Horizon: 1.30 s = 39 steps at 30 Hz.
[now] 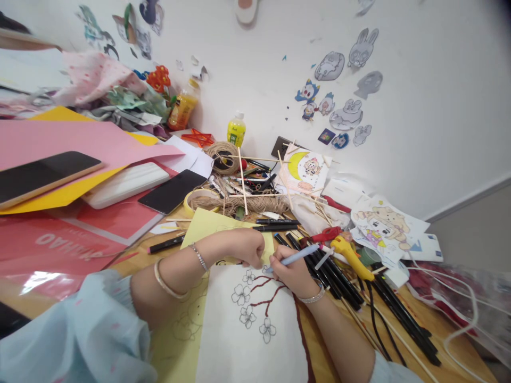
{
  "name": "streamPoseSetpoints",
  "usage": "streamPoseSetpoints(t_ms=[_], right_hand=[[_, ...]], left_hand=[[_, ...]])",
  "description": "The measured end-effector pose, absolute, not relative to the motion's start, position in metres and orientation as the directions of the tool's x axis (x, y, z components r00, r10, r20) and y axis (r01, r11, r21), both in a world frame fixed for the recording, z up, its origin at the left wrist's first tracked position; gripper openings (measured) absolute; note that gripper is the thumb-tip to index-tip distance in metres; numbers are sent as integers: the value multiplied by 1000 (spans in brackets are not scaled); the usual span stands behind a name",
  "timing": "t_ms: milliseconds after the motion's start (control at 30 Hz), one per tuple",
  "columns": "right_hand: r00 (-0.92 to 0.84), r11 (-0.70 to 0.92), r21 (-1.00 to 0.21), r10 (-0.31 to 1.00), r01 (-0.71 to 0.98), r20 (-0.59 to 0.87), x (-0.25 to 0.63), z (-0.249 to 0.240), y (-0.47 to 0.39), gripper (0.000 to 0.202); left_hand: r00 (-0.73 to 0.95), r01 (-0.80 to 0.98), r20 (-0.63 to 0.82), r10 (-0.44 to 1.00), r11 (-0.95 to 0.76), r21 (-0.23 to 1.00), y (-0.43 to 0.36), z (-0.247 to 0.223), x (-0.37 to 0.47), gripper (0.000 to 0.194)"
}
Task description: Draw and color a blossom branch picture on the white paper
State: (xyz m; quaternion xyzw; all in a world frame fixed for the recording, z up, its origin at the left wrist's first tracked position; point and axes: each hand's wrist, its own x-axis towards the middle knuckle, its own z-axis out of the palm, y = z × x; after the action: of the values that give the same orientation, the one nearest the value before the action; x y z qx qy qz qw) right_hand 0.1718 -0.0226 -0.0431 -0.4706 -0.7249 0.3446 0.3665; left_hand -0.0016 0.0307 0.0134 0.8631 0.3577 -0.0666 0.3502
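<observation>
A hand could pass low between the forearms, over the lower part of the white drawing sheet (235,356). Farther up, the left hand (243,247) and the right hand (288,272) with its light-blue pen (297,255) block the way. Behind them lie a twine skein (261,204) and crossing wooden sticks (242,181); black markers (339,279) and a yellow glue gun (353,259) crowd the right side.
</observation>
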Motion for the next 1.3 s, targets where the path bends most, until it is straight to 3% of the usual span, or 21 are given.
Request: streamPoseSetpoints(t_ms=[1300], right_hand=[[-231,313,-841,945,441,230,170,-44,-22,27]], left_hand=[[734,665,-368,571,-492,562,30,16,-1,9]])
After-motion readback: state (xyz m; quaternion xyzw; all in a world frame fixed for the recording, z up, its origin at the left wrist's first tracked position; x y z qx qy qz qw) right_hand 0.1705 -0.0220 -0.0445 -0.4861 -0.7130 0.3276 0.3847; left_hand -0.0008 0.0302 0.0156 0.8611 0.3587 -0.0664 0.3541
